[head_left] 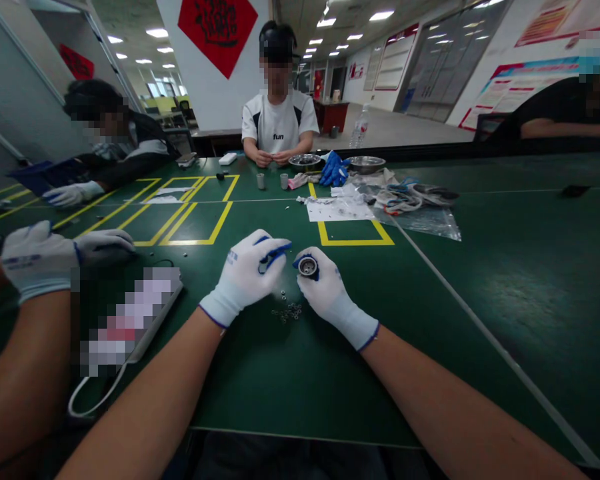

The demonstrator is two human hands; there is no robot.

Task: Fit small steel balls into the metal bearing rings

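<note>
My right hand (325, 283), in a white glove with blue fingertips, is wrapped round a small metal cylinder (308, 267). Its round open end faces me, and several small dark spots show inside. Just left of it, my left hand (253, 270) wears a matching glove. Its thumb and fingers are curled together in a pinch near the cylinder, apart from it; anything between the tips is too small to make out. Several tiny metal nuts or rings (291, 311) lie loosely grouped on the green table (300, 373) below my hands.
A power strip (135, 313) with a white cable lies to the left, beside another person's gloved hands (40, 257). Across the table sit a person (279, 120), two metal cylinders (261, 181), metal bowls (367, 162), blue gloves (334, 169), white paper (337, 208) and a plastic bag (437, 223).
</note>
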